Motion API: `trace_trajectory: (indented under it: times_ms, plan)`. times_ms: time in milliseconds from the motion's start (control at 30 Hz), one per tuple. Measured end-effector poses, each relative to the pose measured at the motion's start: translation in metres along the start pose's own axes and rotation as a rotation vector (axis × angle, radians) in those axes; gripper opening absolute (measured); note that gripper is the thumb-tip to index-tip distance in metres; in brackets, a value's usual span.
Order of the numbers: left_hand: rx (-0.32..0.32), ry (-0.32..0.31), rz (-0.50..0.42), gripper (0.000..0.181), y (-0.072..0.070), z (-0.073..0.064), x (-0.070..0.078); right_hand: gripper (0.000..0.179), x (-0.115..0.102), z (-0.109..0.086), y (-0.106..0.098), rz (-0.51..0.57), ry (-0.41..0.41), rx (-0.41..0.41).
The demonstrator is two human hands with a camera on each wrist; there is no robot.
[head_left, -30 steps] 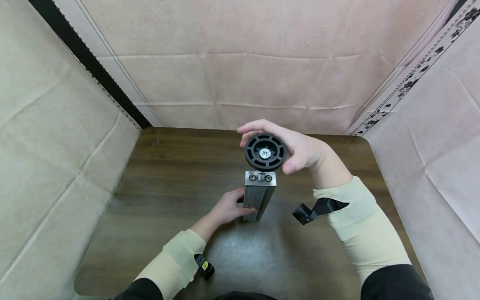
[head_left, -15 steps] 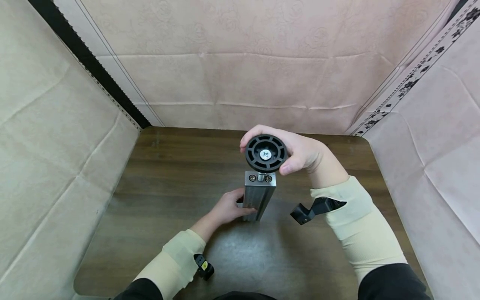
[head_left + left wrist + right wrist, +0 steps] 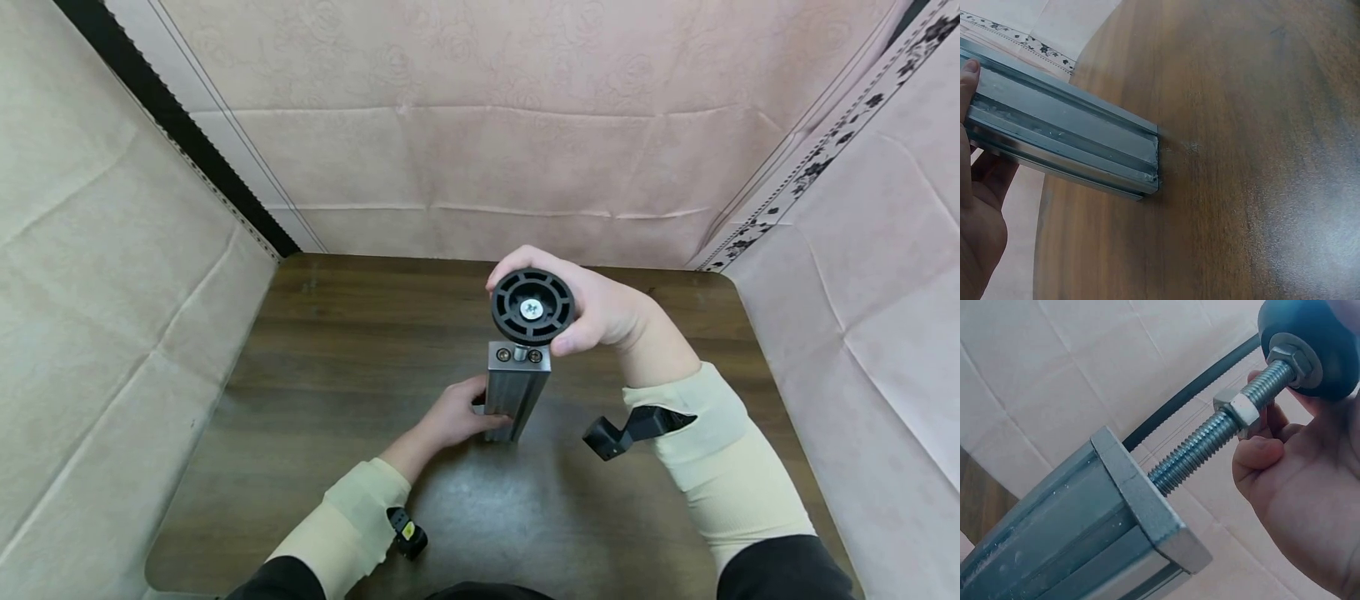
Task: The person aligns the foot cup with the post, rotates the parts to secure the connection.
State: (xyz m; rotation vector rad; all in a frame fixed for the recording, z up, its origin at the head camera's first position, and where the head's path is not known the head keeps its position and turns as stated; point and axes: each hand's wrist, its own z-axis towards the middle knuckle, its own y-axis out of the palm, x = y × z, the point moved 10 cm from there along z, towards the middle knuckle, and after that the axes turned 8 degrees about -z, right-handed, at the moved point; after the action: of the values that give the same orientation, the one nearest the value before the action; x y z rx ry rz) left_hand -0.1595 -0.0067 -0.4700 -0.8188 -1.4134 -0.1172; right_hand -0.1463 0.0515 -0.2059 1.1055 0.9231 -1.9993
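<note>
An aluminium profile (image 3: 517, 396) stands upright on the table, its lower end against the wood. My left hand (image 3: 463, 414) grips it low down, thumb and fingers on opposite sides. From the metal end plate (image 3: 519, 357), held by two screws, rises a threaded rod (image 3: 1200, 447) with a hex nut (image 3: 1238, 411) partway up. A round black levelling foot (image 3: 532, 307) tops the rod, a screw at its centre. My right hand (image 3: 596, 304) holds the foot's edge, fingers curled behind it and thumb at the front. In the head view the foot hides most of the rod.
A brown wooden table (image 3: 360, 333) lies beneath both hands. Pale patterned cloth (image 3: 480, 158) hangs at the back and on both sides. Black wrist camera mounts (image 3: 637, 429) sit on the light sleeves.
My right hand's fingers have closed in from apart to around the levelling foot, with the thumb moving left toward its edge. My left hand and the profile have stayed put.
</note>
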Motion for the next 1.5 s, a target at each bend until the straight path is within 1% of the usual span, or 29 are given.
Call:
trace_trajectory:
  times_ms: [233, 433, 567, 700, 900, 1000, 1100, 1233, 1500]
  plan:
    - [0.006, 0.017, -0.006, 0.051, -0.002, -0.001, 0.001, 0.062, 0.003, -0.004, -0.002, -0.004, 0.041, 0.07]
    - [0.006, 0.012, -0.009, 0.05, -0.002, -0.001, -0.001, 0.061, 0.003, -0.009, -0.004, -0.022, 0.021, 0.161]
    - [0.018, 0.035, -0.003, 0.048, -0.002, -0.001, 0.001, 0.063, 0.001, -0.011, -0.004, -0.028, 0.003, 0.232]
    - [0.025, 0.063, 0.004, 0.048, -0.003, -0.001, 0.004, 0.063, -0.001, -0.013, -0.003, -0.026, -0.016, 0.285]
    - [0.035, 0.085, 0.01, 0.049, -0.003, -0.002, 0.005, 0.063, 0.0, -0.019, -0.005, -0.059, 0.014, 0.384]
    - [0.037, 0.095, 0.008, 0.049, -0.003, -0.002, 0.007, 0.063, 0.0, -0.022, -0.005, -0.063, 0.015, 0.432]
    - [0.039, 0.097, 0.008, 0.048, -0.003, -0.002, 0.006, 0.065, -0.001, -0.024, -0.004, -0.063, 0.009, 0.471]
    - [0.033, 0.082, 0.004, 0.047, -0.002, -0.002, 0.005, 0.066, -0.002, -0.027, -0.004, -0.076, 0.009, 0.524]
    - [0.023, 0.083, -0.004, 0.047, -0.001, -0.002, 0.007, 0.072, -0.003, -0.034, -0.003, -0.133, 0.024, 0.69]
